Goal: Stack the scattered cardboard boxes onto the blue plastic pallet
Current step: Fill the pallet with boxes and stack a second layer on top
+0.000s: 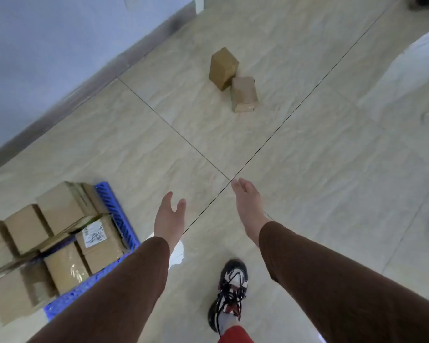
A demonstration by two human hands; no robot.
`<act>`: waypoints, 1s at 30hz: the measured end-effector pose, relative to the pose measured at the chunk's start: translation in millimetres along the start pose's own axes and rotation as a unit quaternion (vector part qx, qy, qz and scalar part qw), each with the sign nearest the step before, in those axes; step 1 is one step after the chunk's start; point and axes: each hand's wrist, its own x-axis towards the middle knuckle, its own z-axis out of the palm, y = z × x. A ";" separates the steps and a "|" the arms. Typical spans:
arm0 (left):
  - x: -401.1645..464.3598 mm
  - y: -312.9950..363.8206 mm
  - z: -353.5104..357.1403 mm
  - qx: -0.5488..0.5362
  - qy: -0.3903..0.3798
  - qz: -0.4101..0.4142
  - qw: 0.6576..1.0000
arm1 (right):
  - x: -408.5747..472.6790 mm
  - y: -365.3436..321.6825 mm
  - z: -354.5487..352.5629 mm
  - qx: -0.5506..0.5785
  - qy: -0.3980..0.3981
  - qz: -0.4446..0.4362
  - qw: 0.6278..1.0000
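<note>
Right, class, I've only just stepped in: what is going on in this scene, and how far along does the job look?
A person is gathering cardboard boxes onto a blue pallet at the lower left, where a stack of boxes already sits. Both hands are empty: the left hand and the right hand reach forward with relaxed fingers. Two boxes remain on the tiled floor ahead, a darker brown box standing upright and a paler box touching it. The person appears to be walking toward them, one shoe forward.

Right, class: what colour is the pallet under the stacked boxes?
Blue: the pallet shows best in the head view, at lower left.
</note>
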 end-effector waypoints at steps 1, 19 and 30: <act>1.7 16.4 14.1 -0.001 -0.008 0.002 1.000 | 11.2 -10.3 -15.6 0.000 0.010 0.000 1.000; 152.1 209.9 109.9 0.002 -0.042 0.021 0.999 | 202.8 -159.9 -48.9 -0.036 0.012 -0.001 0.999; 256.0 263.6 147.3 0.073 -0.058 -0.002 0.996 | 342.3 -199.4 -85.3 -0.076 0.019 0.008 0.997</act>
